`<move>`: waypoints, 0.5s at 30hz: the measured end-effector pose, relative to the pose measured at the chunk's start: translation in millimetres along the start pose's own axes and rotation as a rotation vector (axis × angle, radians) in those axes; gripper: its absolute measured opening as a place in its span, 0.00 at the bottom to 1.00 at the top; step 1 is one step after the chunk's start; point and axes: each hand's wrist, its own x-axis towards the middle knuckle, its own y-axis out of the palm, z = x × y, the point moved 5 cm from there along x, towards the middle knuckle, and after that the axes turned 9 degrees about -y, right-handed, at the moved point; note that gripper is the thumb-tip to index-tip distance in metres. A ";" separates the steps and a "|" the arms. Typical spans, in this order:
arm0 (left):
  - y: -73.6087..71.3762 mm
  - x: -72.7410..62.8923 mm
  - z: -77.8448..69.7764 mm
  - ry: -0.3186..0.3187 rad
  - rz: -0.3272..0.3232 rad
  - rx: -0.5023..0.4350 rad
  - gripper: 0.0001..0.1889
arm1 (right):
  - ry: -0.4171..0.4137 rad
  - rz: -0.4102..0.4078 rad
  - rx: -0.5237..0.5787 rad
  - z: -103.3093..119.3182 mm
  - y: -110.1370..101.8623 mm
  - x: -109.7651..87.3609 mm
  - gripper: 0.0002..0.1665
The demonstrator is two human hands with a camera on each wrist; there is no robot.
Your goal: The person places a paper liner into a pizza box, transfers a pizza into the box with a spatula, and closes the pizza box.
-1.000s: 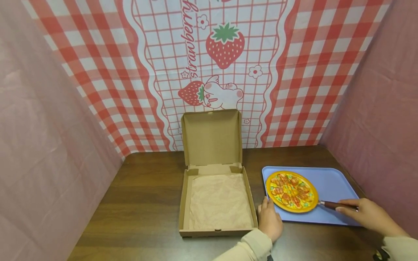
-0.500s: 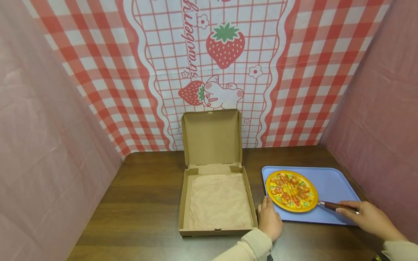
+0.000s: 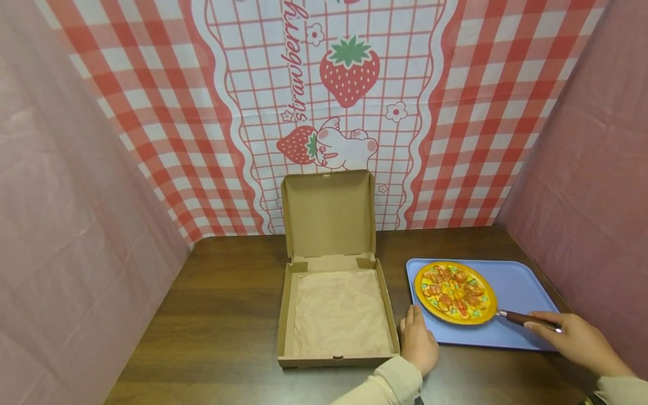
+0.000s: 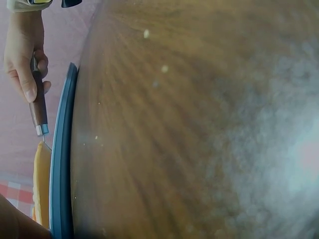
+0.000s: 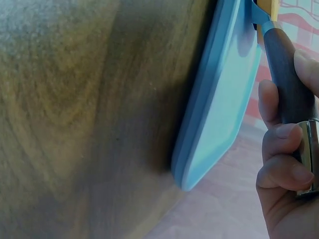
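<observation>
A round toy pizza (image 3: 455, 293) with a yellow crust sits over the left part of the blue tray (image 3: 518, 287). My right hand (image 3: 582, 340) grips the dark wooden handle of a pizza server (image 3: 526, 319), whose blade is hidden under the pizza. In the left wrist view, the near edge of the pizza (image 4: 42, 174) stands off the tray's surface. Fingers curl round the handle (image 5: 286, 74) in the right wrist view, and a shadow falls on the tray below. My left hand (image 3: 419, 344) holds the tray's near left corner, its fingertips at the rim.
An open cardboard pizza box (image 3: 283, 320), lined with crumpled brown paper (image 3: 341, 312), stands left of the tray, its lid (image 3: 329, 214) raised. The left hand lies close to the box's right wall. A checked strawberry-print cloth (image 3: 349, 73) hangs behind the wooden table (image 3: 217, 315).
The pizza has shifted slightly right and away from me, together with the pizza server and my right hand. My left hand and the box have stayed in place.
</observation>
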 end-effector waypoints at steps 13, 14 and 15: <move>-4.9 -0.5 -3.0 -0.100 0.117 -0.174 0.31 | 0.011 -0.050 0.000 1.9 -20.5 5.8 0.25; -5.5 -0.5 -3.5 -0.106 0.129 -0.179 0.31 | 0.012 -0.051 -0.006 2.5 -22.4 6.6 0.25; -6.3 -0.6 -4.0 -0.112 0.141 -0.184 0.32 | 0.016 -0.047 -0.011 3.0 -24.2 7.4 0.25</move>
